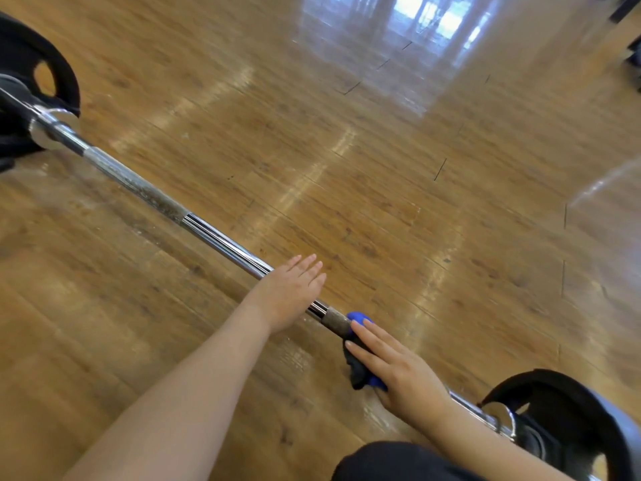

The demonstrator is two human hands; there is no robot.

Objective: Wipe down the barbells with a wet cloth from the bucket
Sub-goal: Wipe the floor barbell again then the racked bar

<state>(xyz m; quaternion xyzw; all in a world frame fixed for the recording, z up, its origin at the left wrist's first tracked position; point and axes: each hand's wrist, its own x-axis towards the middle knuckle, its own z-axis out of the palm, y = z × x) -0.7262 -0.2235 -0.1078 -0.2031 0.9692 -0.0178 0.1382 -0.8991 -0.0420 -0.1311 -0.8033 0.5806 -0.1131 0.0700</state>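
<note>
We see the bar (222, 237) lying across the wood floor (381, 168), from a black plate (41, 81) at far left to another plate (572, 421) at near right. Our left hand (291, 293) lies flat over the bar's smooth middle, fingers straight and together. Our right hand (399, 369), fingers straight, presses the blue cloth (360, 362) onto the bar just right of a rough grip section. The two hands are near each other but apart. A dark knee (399, 463) shows at the near edge.
</note>
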